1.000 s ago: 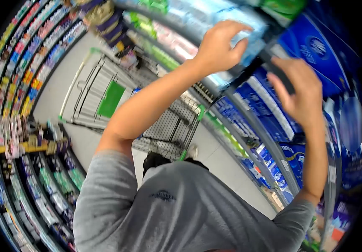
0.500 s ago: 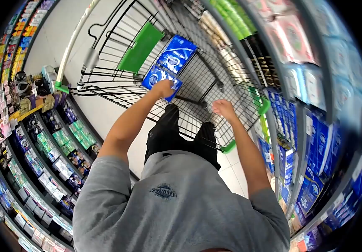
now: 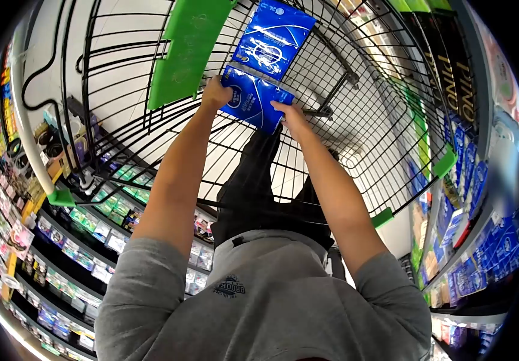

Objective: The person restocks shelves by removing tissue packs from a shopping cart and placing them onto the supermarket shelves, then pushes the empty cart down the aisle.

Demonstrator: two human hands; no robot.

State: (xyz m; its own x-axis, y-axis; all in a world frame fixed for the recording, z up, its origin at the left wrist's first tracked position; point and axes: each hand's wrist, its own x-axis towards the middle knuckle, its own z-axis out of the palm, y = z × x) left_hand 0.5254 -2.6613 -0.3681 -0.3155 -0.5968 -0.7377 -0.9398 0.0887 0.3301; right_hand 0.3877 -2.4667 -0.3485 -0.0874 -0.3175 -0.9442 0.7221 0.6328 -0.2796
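Both hands are inside a black wire shopping cart (image 3: 223, 162), on a flat blue plastic pack (image 3: 253, 102) with white printing. My left hand (image 3: 217, 93) grips the pack's left edge, thumb on top. On its right edge my right hand (image 3: 293, 119) is closed, thumb and fingers around the side. Just beyond it, a second blue pack (image 3: 276, 39) of the same look lies in the cart, its near edge against or close to the held pack. Fingers under the held pack are hidden. The kind of goods inside the packs cannot be read.
A green plastic panel (image 3: 190, 54) stands in the cart left of the packs. The cart's pale handle (image 3: 27, 132) runs along the left. Stocked shelves (image 3: 85, 228) line the left side; more shelves with blue packs (image 3: 482, 259) stand close on the right.
My right hand has moved from beside the pack to grip its right edge. My left hand has shifted to the left edge. The cart and packs appear larger and nearer.
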